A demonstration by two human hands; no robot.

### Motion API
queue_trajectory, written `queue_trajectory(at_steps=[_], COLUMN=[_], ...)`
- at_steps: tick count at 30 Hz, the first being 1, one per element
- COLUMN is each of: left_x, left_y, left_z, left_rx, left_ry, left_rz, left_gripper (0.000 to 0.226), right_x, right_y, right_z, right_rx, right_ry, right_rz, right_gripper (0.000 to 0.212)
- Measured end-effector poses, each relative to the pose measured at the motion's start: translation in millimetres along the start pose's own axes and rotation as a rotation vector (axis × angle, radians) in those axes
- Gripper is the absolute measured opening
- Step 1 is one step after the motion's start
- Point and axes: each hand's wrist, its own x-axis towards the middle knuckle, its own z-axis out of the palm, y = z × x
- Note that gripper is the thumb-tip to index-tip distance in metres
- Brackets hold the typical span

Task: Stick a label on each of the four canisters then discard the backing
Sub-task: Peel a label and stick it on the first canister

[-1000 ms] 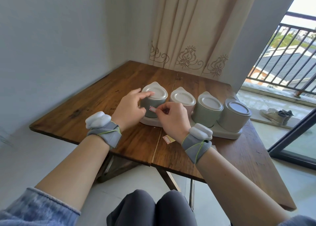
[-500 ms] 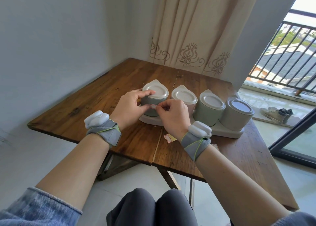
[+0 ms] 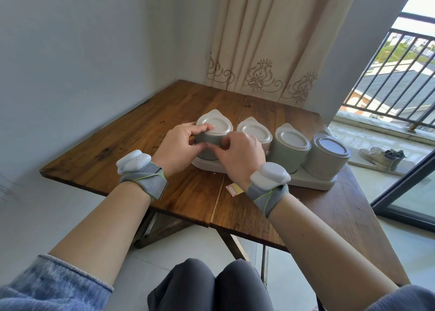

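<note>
Several lidded canisters stand in a row on a pale tray (image 3: 313, 181) on the wooden table (image 3: 146, 132). My left hand (image 3: 181, 148) grips the leftmost grey canister (image 3: 213, 127), fingers on its lid rim. My right hand (image 3: 240, 155) presses a small red-edged white label (image 3: 210, 145) against that canister's front wall; most of the label is hidden by my fingers. A yellow backing sheet (image 3: 234, 189) with one more label on it lies on the table just in front of the tray, by my right wrist.
To the right of the held one stand a pinkish canister (image 3: 254, 132), a green canister (image 3: 290, 148) and a grey canister (image 3: 327, 157). A curtain (image 3: 270, 40) hangs behind the table. A balcony door and shoes (image 3: 381, 157) are at right. My knees are below the table edge.
My right hand carried the label from mid-air to the front of the leftmost canister. My left hand closed round the canister's lid and side.
</note>
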Motion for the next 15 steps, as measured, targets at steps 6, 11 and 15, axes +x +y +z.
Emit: queue_trajectory(at_steps=[6, 11, 15], left_x=[1.1, 2.2, 0.8], left_y=[-2.5, -4.8, -5.6], left_z=[0.3, 1.0, 5.0], left_rx=[-0.003, -0.013, -0.020], left_ry=[0.005, 0.004, 0.033], left_rz=[-0.005, -0.006, -0.001], left_gripper=[0.043, 0.046, 0.048], right_x=[3.5, 4.7, 5.5], right_y=[0.9, 2.7, 1.0], right_z=[-4.0, -6.2, -4.4], right_rx=[-0.199, -0.250, -0.284], right_ry=[-0.052, -0.073, -0.050], right_rz=[-0.159, -0.199, -0.236], right_gripper=[0.024, 0.020, 0.025])
